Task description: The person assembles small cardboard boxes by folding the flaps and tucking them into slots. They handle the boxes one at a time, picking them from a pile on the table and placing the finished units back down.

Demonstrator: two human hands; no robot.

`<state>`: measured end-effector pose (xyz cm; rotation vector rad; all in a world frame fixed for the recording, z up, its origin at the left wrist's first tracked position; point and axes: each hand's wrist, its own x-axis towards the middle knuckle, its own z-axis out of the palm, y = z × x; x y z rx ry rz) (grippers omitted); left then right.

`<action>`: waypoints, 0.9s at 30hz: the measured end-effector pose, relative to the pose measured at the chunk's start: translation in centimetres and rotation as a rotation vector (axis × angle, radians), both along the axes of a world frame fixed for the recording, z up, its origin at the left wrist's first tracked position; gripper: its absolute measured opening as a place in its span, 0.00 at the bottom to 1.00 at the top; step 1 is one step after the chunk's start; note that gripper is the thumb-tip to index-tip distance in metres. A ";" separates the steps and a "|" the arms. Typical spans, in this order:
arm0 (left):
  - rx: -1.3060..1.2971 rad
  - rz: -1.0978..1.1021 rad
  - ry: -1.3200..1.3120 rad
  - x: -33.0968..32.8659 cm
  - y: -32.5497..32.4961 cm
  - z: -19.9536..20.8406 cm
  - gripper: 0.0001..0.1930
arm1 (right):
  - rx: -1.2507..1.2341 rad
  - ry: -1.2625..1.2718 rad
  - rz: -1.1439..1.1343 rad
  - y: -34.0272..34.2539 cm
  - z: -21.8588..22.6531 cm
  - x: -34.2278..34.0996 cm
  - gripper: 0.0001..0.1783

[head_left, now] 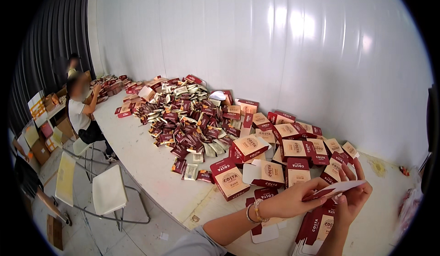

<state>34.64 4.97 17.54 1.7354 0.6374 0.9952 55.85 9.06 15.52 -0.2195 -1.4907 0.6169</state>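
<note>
Both my hands are on one flat, unfolded carton [338, 189], dark red and white, seen nearly edge-on above the table's near right side. My left hand [293, 198], with bracelets at its wrist, pinches the carton's left end. At the other end, my right hand [352, 201] has its thumb in front and its fingers raised behind the carton. Below them lies a stack of flat red and cream cartons [314, 226]. Formed red and cream boxes [251, 146] lie heaped beyond my hands, some with flaps standing up.
A large pile of small red and pale gold sachets [183, 118] covers the middle of the long white table [172, 194]. Behind it rises a white panel wall [220, 36]. Another person [82, 107] sits at the far left, near white folding chairs [109, 189]. A clear plastic bag [410, 205] is at right.
</note>
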 end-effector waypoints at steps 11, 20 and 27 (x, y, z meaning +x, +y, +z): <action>0.156 -0.081 0.273 -0.7 0.4 -0.1 0.24 | -0.270 -0.251 0.023 0.2 0.7 2.9 0.20; -0.117 -0.008 0.146 -2.5 0.1 0.1 0.26 | -0.255 -0.215 -0.210 0.1 -0.5 2.4 0.31; -0.220 0.116 -0.010 -1.8 0.4 -0.5 0.22 | 0.129 -0.556 -0.519 -0.5 1.6 0.6 0.32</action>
